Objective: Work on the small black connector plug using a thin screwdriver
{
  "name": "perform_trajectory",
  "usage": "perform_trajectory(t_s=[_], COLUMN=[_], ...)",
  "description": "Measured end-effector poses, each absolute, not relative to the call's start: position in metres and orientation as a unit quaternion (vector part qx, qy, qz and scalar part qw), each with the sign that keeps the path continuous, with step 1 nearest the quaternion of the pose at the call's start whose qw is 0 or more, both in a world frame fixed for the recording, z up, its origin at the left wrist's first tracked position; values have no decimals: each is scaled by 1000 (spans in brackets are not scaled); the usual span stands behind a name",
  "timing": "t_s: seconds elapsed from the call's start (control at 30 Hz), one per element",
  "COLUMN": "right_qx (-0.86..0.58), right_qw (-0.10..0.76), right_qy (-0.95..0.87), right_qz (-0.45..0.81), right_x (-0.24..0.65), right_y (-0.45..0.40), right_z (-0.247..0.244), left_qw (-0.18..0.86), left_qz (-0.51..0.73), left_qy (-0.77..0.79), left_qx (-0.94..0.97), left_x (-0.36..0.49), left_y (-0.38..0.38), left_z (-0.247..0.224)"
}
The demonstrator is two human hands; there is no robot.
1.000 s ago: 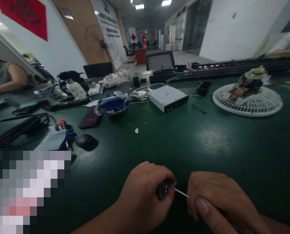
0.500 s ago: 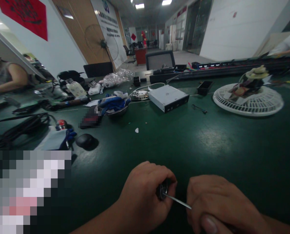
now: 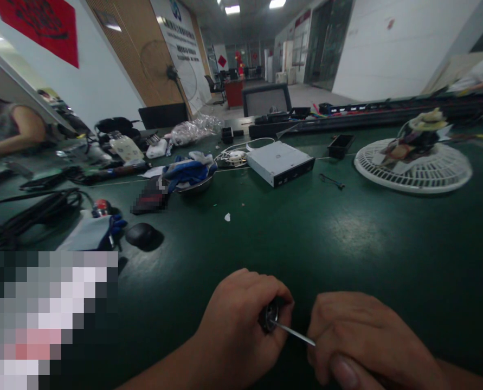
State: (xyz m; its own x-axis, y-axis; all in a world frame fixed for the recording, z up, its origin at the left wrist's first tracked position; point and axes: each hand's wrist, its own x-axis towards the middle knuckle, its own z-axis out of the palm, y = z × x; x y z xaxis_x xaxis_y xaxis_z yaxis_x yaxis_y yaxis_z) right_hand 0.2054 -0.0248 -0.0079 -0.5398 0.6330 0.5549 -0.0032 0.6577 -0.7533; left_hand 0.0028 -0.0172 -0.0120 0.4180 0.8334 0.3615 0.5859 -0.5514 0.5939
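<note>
Low in the head view, my left hand [image 3: 245, 319] is wrapped round a small dark round part [image 3: 269, 317] with a metallic rim; most of it is hidden by the fingers. My right hand [image 3: 363, 336] is closed round a screwdriver [image 3: 295, 333]; its handle is covered by the fist and only the thin metal shaft shows. The shaft points left, and its tip meets the open end of the dark part. Both hands are just above the green tabletop [image 3: 290, 244].
A grey optical drive [image 3: 279, 160] lies mid-table, with a white fan grille and motor [image 3: 414, 165] to its right. On the left are a black mouse [image 3: 141, 235], a bowl with blue cloth [image 3: 190, 173] and black cables [image 3: 30, 216]. A person [image 3: 17, 127] sits far left.
My right hand has shifted very slightly left, with the screwdriver shaft still against the dark part. My left hand stays practically in place.
</note>
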Motion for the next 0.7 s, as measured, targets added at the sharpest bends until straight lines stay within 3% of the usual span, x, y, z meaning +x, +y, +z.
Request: perform_trajectory(t_s=[0.37, 0.7], right_qx=[-181, -222], right_qw=[366, 434], right_qy=[-870, -804], right_qz=[275, 340], right_x=[206, 204], right_y=[-12, -21], right_z=[8, -8], left_qw=[199, 199], left_qz=[317, 306], left_qy=[440, 439], left_qx=[816, 821], left_x=[1, 0], left_y=[-19, -18], left_z=[-15, -16])
